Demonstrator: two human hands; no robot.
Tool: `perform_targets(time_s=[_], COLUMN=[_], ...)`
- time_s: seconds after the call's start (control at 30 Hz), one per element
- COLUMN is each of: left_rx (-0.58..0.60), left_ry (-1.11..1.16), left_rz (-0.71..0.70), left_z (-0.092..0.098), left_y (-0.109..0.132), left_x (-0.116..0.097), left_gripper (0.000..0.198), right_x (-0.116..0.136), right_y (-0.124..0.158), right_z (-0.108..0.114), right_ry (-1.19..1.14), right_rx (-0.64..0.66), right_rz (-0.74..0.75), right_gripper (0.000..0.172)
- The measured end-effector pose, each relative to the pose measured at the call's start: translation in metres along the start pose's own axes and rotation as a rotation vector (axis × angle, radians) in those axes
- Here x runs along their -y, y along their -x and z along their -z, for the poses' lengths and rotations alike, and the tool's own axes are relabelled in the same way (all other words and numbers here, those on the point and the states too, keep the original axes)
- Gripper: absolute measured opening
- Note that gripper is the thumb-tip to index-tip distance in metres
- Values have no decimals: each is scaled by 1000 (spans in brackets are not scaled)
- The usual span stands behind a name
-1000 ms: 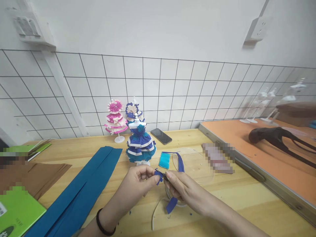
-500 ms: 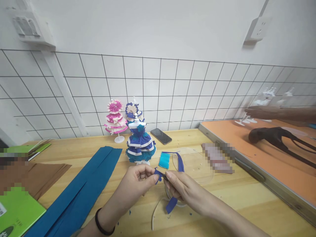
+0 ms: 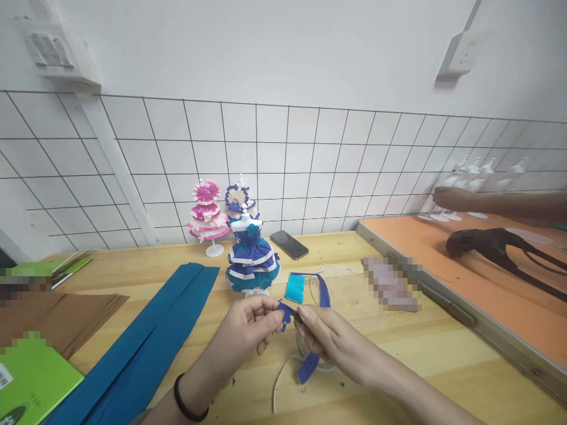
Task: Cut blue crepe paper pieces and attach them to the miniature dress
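Between its thumb and fingertips, my left hand (image 3: 250,324) pinches a small ragged piece of dark blue crepe paper (image 3: 286,317). My right hand (image 3: 325,333) grips a slim dark tool with a thin tip (image 3: 292,311), which meets the paper; fingers hide most of it, so its kind is unclear. Just beyond the hands lies a pleated turquoise paper piece (image 3: 295,288). A dark blue paper strip (image 3: 325,290) lies beside it, and another strip end (image 3: 308,369) shows below my right hand. Behind my left hand stands a small white dress form in a blue, white and teal paper dress (image 3: 252,254).
Behind stand a pink paper dress form (image 3: 208,212) and a blue-and-cream one (image 3: 238,195), near a phone (image 3: 289,244). Teal crepe paper (image 3: 146,336) and a green packet (image 3: 35,378) lie left. At right, another person's arm (image 3: 496,203) reaches over an orange board (image 3: 500,283).
The blue paper piece has turned slightly between my fingers, and the tool's tip has shifted along it. At right, the other person's hand has moved slightly left near white dress forms.
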State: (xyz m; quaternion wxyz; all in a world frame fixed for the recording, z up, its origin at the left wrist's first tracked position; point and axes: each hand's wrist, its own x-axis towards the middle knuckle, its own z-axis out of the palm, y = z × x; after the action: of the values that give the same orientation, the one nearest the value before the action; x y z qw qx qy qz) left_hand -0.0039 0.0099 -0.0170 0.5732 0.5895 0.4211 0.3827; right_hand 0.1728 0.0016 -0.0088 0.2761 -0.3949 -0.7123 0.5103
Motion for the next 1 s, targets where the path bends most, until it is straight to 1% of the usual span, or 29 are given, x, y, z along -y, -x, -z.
perform_targets(time_s=[0.1, 0.23, 0.37, 0.77, 1.0], left_rx=[13, -9, -24, -14, -9], left_ry=[11, 20, -3, -62, -93], left_rz=[-1, 1, -5, -15, -23], left_z=[-2, -4, -3, 0, 0], left_y=[-1, -2, -2, -1, 1], left_x=[3, 5, 3, 2, -3], left_gripper=[20, 19, 21, 21, 20], right_x=[-2, -2, -1, 0, 2], right_y=[0, 0, -1, 0, 0], right_z=[0, 0, 0, 0, 1], right_ry=[1, 21, 33, 26, 18], right_rx=[-9, -6, 4, 3, 20], right_rz=[4, 6, 0, -1, -5], right_gripper=[40, 40, 40, 40, 40])
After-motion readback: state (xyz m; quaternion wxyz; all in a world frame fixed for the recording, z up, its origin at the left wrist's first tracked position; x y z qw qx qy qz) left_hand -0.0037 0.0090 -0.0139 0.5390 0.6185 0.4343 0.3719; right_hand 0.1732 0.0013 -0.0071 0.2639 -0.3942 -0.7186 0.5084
